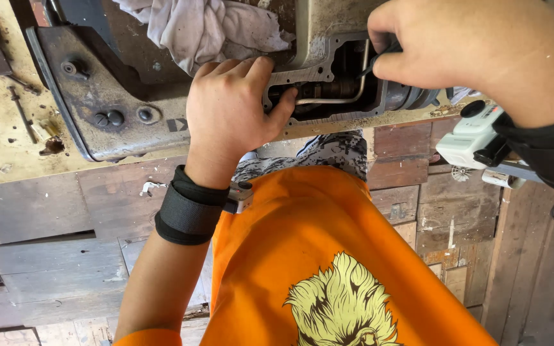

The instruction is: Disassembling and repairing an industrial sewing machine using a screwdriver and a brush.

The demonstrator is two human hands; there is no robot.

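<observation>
A worn grey metal machine body (117,115) lies on a stained work table. Its open casing (335,83) shows dark inner parts and a thin bent metal tube (338,100). My left hand (232,115) rests on the casing's edge, with the thumb pressed into the opening beside the tube. My right hand (463,45) is closed around a dark-handled tool (379,56) whose tip points down into the opening. Both wrists wear black straps; the right one carries a small white device (472,138).
A crumpled white rag (206,29) lies on the machine above my left hand. The table edge (27,173) runs across the view, with a wooden plank floor (46,256) below. My orange shirt (315,256) fills the lower middle.
</observation>
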